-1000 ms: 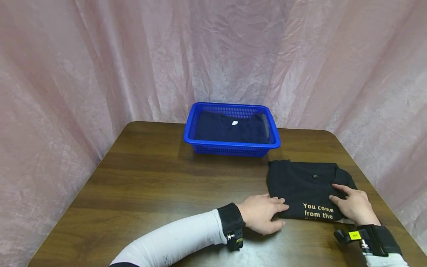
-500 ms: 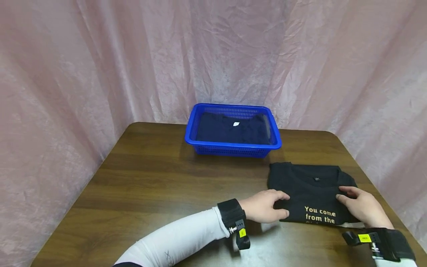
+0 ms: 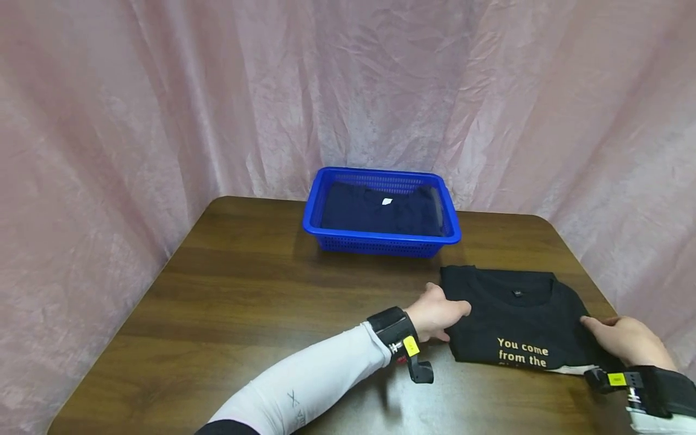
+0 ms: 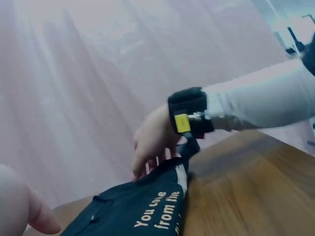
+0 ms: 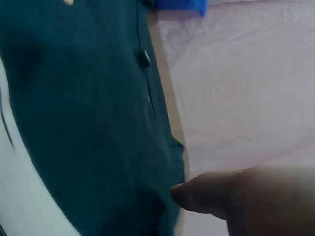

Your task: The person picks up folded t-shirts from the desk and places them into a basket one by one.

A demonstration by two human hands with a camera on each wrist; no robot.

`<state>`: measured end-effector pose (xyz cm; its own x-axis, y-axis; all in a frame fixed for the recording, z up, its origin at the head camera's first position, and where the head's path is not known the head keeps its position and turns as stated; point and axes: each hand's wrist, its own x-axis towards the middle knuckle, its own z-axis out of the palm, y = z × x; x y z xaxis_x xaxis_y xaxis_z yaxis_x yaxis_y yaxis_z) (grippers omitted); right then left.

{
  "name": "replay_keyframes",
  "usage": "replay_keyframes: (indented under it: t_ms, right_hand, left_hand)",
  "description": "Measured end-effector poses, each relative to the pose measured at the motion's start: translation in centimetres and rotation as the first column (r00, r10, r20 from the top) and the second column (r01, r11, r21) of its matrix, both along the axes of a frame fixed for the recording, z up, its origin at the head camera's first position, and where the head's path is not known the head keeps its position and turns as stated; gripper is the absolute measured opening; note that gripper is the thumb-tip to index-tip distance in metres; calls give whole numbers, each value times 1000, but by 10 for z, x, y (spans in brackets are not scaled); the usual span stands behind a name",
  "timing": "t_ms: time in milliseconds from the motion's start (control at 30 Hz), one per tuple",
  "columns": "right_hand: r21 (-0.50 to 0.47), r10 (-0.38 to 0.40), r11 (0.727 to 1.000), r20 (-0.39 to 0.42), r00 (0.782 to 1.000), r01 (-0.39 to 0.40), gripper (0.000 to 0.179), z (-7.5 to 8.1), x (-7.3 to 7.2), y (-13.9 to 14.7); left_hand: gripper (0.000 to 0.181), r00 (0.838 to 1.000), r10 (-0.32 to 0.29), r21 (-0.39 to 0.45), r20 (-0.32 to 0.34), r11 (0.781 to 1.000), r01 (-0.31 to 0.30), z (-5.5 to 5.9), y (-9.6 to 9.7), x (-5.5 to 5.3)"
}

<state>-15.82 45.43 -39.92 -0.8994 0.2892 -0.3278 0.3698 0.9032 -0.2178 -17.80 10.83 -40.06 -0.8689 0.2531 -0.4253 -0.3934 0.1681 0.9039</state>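
A folded black T-shirt (image 3: 508,320) with pale lettering lies on the right part of the table, collar toward the far side. My left hand (image 3: 437,311) holds its left edge, thumb over the top and the other fingers low at the side. At the opposite edge my right hand (image 3: 633,341) grips the cloth; its thumb (image 5: 202,194) lies on the fabric in the right wrist view. The left wrist view shows the right hand (image 4: 152,142) bent over the raised side of the shirt. Fingers beneath the cloth are largely hidden.
A blue plastic basket (image 3: 380,237) stands at the back of the wooden table (image 3: 244,290), holding a folded dark navy garment (image 3: 375,214) with a white label. Behind the table hangs a pink curtain (image 3: 261,103). A strap with a small device sits on each wrist.
From resting on top of the shirt, my hands have moved out to its two sides. The left hand has turned and taken the left edge, the right hand the right edge, where the cloth spreads wider.
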Motion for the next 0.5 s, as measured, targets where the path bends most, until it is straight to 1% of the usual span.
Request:
replay_keyframes:
  t_ms: [100,167,233,300,333,500]
  right_hand:
    - [-40,21,999,21,1000,-20,83,-3,-1,1]
    - [-75,21,997,19,1000,-20,85,-3,-1,2]
    - [-103,25,994,30,999,-22,88,-3,-1,2]
    - [-154,22,988,53,998,-13,91,-4,-1,3]
    - [-174,25,985,67,997,-13,93,-5,-1,4]
    - [-251,7,968,124,992,25,104,-9,-2,7]
  left_hand:
    - [66,998,42,79,44,996,-46,-1,3,-6]
    - [55,996,53,106,70,993,-61,-2,4,-11]
    - [49,994,51,123,95,990,-63,-2,5,-15]
    - [50,993,40,122,112,991,-54,-3,6,-19]
    - [47,993,32,114,113,992,-45,-4,6,-21]
    - [21,997,-12,60,72,998,8,-9,5,-28]
